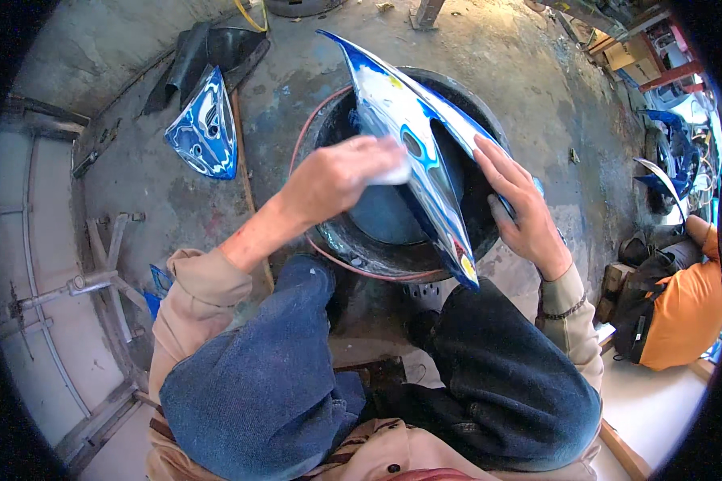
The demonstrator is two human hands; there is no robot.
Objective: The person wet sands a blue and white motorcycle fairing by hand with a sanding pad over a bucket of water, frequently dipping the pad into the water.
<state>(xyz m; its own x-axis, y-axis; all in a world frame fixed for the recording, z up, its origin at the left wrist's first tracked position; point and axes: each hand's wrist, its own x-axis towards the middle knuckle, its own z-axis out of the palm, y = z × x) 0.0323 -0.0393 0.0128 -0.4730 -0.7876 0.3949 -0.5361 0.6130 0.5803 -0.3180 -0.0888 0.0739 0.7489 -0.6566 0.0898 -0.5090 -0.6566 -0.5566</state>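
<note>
A long, pointed motorcycle body panel (389, 100), patterned in blue, white and yellow, is tilted across a round black tub (377, 260) with cloudy water (385, 216) in it. My right hand (525, 208) grips the panel's right edge, fingers laid over its upper side and the thumb lower down. Against the panel's left face, beside an oval hole, my left hand (341, 172) presses a small whitish pad (395, 174). The left fingers are smeared by motion, and the pad's exact kind cannot be made out.
On the floor to the left lies another blue-and-white panel (208, 128) near black sheet material (196, 60). A thin stick (245, 168) rests beside it. Metal frame legs (96, 280) stand at the left wall. To the right sits a person in orange (686, 313), near more blue parts (682, 152).
</note>
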